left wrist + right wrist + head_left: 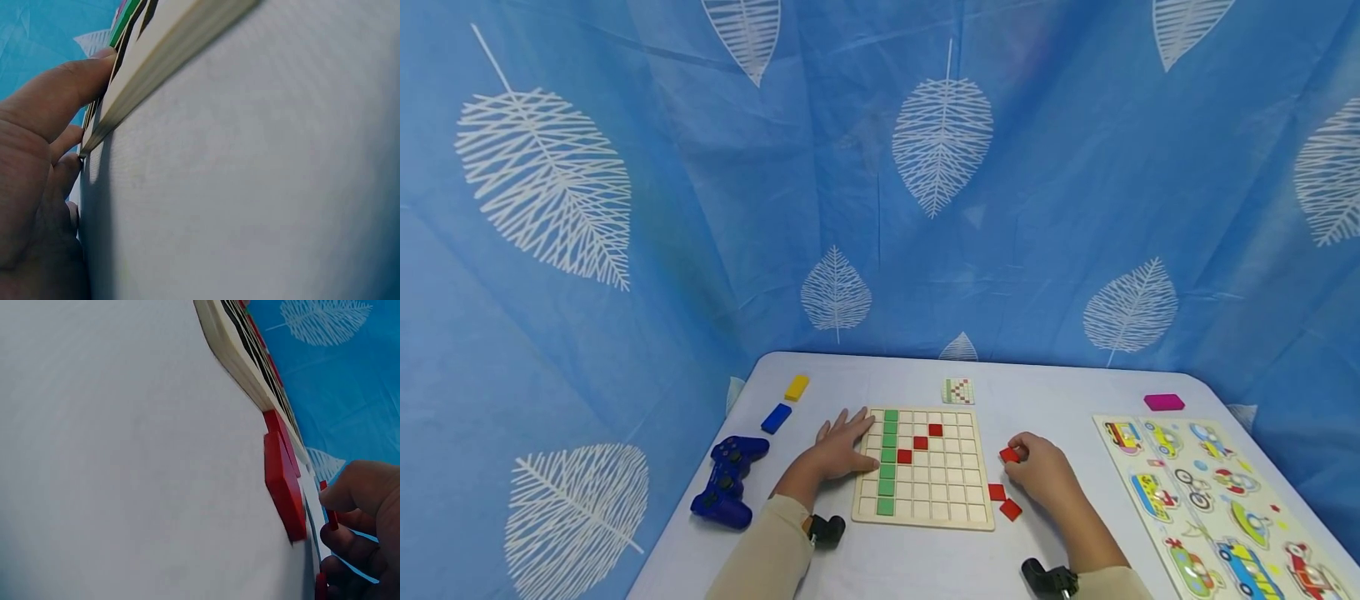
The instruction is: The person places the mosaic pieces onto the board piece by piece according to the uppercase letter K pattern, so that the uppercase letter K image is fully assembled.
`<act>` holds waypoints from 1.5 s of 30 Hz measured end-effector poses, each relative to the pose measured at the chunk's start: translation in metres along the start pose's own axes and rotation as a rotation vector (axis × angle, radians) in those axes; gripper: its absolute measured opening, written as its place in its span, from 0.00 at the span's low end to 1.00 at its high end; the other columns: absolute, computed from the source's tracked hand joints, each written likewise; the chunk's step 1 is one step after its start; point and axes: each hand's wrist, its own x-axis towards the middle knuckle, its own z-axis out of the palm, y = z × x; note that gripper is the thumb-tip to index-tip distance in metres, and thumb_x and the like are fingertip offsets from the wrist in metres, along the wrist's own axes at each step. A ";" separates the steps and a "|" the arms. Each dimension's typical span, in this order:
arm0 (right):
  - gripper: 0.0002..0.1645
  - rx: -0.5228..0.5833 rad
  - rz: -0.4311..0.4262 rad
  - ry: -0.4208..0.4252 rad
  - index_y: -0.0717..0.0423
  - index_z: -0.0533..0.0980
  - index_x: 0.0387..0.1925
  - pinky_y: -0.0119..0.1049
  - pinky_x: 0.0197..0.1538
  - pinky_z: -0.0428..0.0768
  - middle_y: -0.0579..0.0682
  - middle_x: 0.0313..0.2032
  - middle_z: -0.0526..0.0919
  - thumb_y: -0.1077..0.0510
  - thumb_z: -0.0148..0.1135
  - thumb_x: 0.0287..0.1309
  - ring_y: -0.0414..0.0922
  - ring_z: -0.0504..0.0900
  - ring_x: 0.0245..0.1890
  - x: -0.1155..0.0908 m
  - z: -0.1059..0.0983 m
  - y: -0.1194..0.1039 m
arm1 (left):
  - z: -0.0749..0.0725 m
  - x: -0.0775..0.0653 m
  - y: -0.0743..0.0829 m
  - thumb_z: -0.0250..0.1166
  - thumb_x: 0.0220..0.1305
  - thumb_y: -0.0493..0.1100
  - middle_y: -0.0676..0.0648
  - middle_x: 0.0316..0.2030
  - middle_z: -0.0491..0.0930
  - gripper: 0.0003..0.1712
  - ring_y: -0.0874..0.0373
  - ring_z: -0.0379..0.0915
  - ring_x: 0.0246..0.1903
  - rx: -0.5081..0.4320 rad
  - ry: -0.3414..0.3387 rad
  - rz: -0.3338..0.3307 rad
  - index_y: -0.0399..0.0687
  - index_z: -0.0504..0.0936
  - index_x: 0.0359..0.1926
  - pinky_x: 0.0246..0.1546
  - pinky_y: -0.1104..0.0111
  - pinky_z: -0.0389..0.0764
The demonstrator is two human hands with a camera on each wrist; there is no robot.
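A wooden grid board (951,517) lies on the table, with a column of green tiles (886,506) near its left side. Three red tiles (921,442) step diagonally up to the right from that column. My left hand (838,450) rests at the board's left edge, thumb on the top and fingers extended along the side. Beyond the right edge, my right hand (1043,471) pinches a red tile (332,512) between thumb and fingers. Two loose red tiles (1011,509) lie between that hand and the board. Another red piece (320,586) shows by the lower fingers in the right wrist view.
A small pattern card (958,391) lies behind the board. To the left are a blue game controller (726,483), a blue block (777,418) and a yellow block (797,387). On the right are a picture puzzle board (1217,533) and a magenta block (1164,402).
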 end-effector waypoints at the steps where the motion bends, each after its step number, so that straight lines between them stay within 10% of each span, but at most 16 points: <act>1: 0.24 0.006 0.001 -0.003 0.61 0.80 0.54 0.40 0.41 0.85 0.54 0.40 0.82 0.61 0.74 0.55 0.50 0.78 0.41 0.003 0.001 -0.002 | 0.000 0.000 0.000 0.76 0.60 0.59 0.51 0.84 0.49 0.54 0.44 0.31 0.84 0.002 0.001 0.001 0.58 0.62 0.82 0.82 0.42 0.33; 22: 0.21 0.086 -0.140 -0.030 0.59 0.79 0.56 0.49 0.52 0.86 0.54 0.47 0.84 0.57 0.71 0.63 0.51 0.82 0.47 0.058 0.033 -0.056 | 0.001 0.006 0.001 0.76 0.59 0.61 0.54 0.84 0.48 0.54 0.46 0.30 0.84 0.003 0.008 -0.012 0.61 0.61 0.82 0.82 0.43 0.33; 45: 0.16 0.103 -0.121 0.035 0.62 0.79 0.47 0.49 0.45 0.80 0.54 0.38 0.82 0.60 0.70 0.59 0.50 0.78 0.39 0.068 0.057 -0.068 | 0.007 0.004 -0.001 0.77 0.59 0.61 0.53 0.84 0.49 0.54 0.45 0.31 0.84 0.006 0.029 -0.007 0.61 0.62 0.81 0.82 0.43 0.33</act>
